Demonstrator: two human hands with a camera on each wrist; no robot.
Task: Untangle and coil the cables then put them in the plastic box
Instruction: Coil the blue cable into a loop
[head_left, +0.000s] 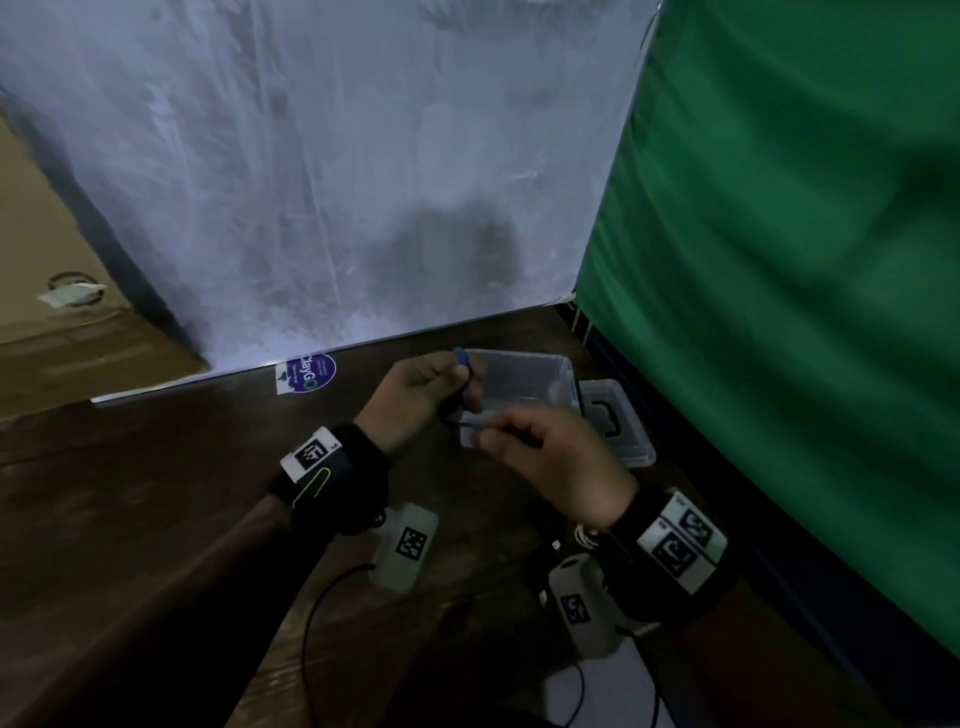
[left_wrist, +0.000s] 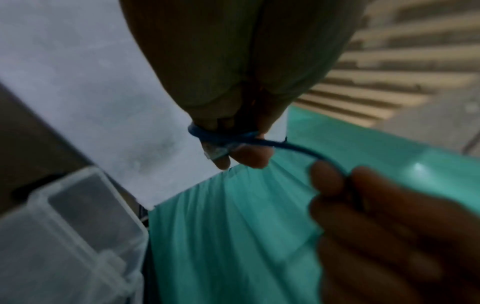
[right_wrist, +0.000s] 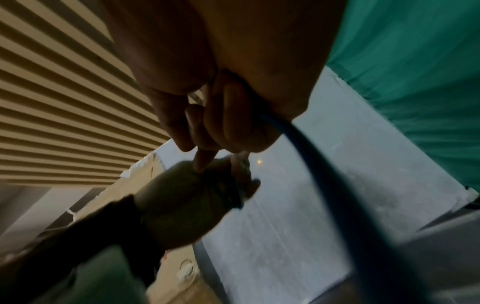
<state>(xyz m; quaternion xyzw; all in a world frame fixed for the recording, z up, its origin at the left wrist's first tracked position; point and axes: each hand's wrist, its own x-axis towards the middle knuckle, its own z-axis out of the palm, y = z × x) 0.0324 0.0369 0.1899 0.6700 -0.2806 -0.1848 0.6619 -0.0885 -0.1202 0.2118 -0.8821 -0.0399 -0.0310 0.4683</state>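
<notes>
A blue cable (head_left: 461, 364) is wound in small loops that my left hand (head_left: 423, 389) grips, held above the near-left corner of the clear plastic box (head_left: 530, 382). In the left wrist view the blue cable (left_wrist: 298, 149) runs from the coil with its clear plug at my left fingertips (left_wrist: 249, 157) over to my right hand (left_wrist: 363, 205), which pinches it. My right hand (head_left: 550, 457) hovers just in front of the box. In the right wrist view the cable (right_wrist: 311, 160) leaves my curled right fingers (right_wrist: 228, 123) and runs down to the lower right.
The box's lid (head_left: 618, 421) lies right of the box on the dark wooden table (head_left: 182, 493). A white sheet (head_left: 337, 182) stands behind, a green curtain (head_left: 779, 260) at the right. Black wires (head_left: 311, 613) trail over the table near me.
</notes>
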